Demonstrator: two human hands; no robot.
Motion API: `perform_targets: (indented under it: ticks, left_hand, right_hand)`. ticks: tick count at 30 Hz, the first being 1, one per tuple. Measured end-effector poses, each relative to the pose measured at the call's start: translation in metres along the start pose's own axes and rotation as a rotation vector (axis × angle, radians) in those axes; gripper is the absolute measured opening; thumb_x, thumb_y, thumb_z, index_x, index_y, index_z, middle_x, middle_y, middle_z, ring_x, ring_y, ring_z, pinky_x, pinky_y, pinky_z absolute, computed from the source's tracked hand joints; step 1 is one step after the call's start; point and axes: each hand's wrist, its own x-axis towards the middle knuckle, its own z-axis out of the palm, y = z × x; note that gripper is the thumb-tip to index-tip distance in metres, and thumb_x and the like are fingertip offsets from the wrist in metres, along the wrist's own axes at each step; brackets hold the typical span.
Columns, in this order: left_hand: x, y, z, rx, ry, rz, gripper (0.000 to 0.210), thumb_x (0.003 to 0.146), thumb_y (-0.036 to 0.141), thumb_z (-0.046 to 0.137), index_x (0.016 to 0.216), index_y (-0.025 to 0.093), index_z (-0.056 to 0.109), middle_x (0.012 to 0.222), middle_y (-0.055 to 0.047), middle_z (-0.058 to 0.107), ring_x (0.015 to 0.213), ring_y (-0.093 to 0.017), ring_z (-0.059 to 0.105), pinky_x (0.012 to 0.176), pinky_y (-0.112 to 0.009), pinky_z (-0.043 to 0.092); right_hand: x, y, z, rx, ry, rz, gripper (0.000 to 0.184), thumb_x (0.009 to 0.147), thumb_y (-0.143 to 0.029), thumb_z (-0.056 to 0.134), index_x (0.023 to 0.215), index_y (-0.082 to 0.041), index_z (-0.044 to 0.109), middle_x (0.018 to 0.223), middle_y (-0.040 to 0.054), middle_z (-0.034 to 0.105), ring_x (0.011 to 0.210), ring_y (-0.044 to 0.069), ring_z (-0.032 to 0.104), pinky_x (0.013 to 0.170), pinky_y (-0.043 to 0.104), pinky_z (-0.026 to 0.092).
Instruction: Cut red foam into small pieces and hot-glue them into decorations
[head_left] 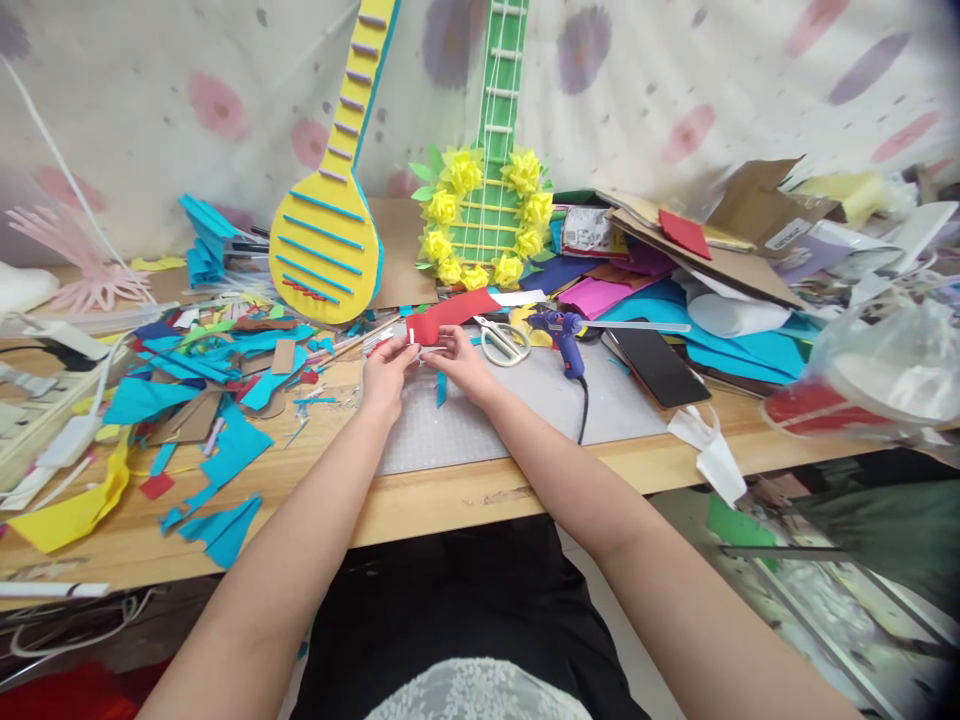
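My left hand (387, 378) is closed in a pinch at the lower left edge of a red craft-foam strip (425, 328), where a small white piece shows. Beside it my right hand (463, 368) is also closed, its bent fingers on the strip's lower right side. What lies between the fingertips is partly hidden. Behind the right hand, a longer red stretch (469, 304) runs up to a white end (519, 297). White-handled scissors (505, 341) lie just right of my fingers. A blue glue gun (564, 340) with a clear stick rests further right.
A yellow foam lute (324, 255) and a green flower-trimmed instrument (487, 215) lean at the back. Blue scraps (229, 440) cover the left. A grey mat (450, 440) lies beneath my hands; a phone (660, 365), stacked sheets (742, 340) and a bagged tub (832, 400) are right.
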Motion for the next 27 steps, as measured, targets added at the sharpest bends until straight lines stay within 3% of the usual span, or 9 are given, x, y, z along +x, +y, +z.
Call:
perform_targets:
  ticks: [3,8,16,20,27]
  left_hand:
    - [0.000,-0.001,0.004,-0.084,0.020,-0.022,0.022,0.061,0.017,0.071,0.083,0.016,0.065,0.086,-0.003,0.070,0.084,-0.014,0.064,0.074,-0.024,0.049]
    - [-0.003,-0.002,0.009,-0.140,-0.049,-0.066,0.019,0.069,0.018,0.065,0.088,0.017,0.064,0.088,-0.005,0.071,0.085,-0.017,0.066,0.074,-0.028,0.051]
    - [-0.001,-0.004,0.005,-0.095,-0.070,-0.073,0.023,0.067,0.021,0.068,0.090,0.020,0.064,0.092,-0.002,0.068,0.086,-0.013,0.064,0.079,-0.027,0.050]
    - [0.004,-0.003,-0.001,-0.097,0.021,-0.055,0.018,0.072,0.025,0.064,0.089,0.019,0.062,0.090,-0.003,0.067,0.086,-0.012,0.064,0.080,-0.027,0.049]
    - [0.003,0.000,-0.003,-0.090,0.108,-0.010,0.021,0.065,0.009,0.066,0.085,0.015,0.063,0.087,-0.005,0.068,0.078,-0.013,0.065,0.079,-0.030,0.051]
  right_hand:
    - [0.000,0.003,0.009,-0.036,0.024,-0.041,0.052,0.054,-0.023,0.072,0.094,-0.025,0.039,0.098,-0.0010,0.058,0.074,0.010,0.061,0.073,0.028,0.050]
    - [0.002,0.007,0.019,-0.017,0.039,-0.018,0.051,0.056,-0.020,0.069,0.095,-0.025,0.035,0.082,-0.0052,0.059,0.064,0.010,0.060,0.065,0.026,0.049]
    - [0.003,0.003,0.007,-0.047,0.129,-0.007,0.049,0.057,-0.022,0.069,0.093,-0.023,0.036,0.060,-0.0102,0.057,0.056,0.010,0.057,0.062,0.025,0.047]
    - [0.003,-0.001,0.003,-0.097,0.139,-0.013,0.047,0.058,-0.023,0.069,0.092,-0.023,0.038,0.060,-0.0092,0.058,0.056,0.010,0.057,0.058,0.025,0.046]
    - [0.002,-0.001,-0.001,-0.233,0.110,-0.054,0.037,0.062,-0.025,0.067,0.080,-0.023,0.036,0.061,-0.0082,0.060,0.056,0.010,0.056,0.058,0.025,0.045]
